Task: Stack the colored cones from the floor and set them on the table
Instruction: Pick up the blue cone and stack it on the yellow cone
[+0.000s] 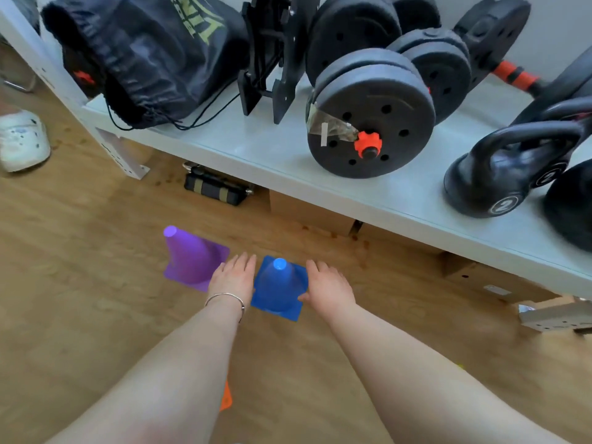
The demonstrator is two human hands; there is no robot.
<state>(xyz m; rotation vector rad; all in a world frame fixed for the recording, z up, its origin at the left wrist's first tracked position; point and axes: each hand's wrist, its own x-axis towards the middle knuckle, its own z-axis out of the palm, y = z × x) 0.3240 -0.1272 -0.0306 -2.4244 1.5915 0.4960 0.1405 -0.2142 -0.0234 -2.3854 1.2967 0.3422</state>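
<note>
Wooden floor (96, 315) runs under a pale tabletop (288, 155) crowded with dumbbells (371, 113). Near it stand a purple cone (189, 257) and, right of it, a blue cone (278, 286). Left hand (232, 277) and right hand (326, 286) flank the blue cone, fingers spread, unclosed. Best squeeze its base evenly, lift straight, then lower it squarely over the purple.

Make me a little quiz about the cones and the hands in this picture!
1. True or false: the blue cone stands upright on the floor.
2. Which cone is beside the left hand? A) purple B) green C) white
3. Fill in: the right hand is at the side of the ____ cone.

Key: 1 true. 2 A, the purple cone. 3 blue.
</note>
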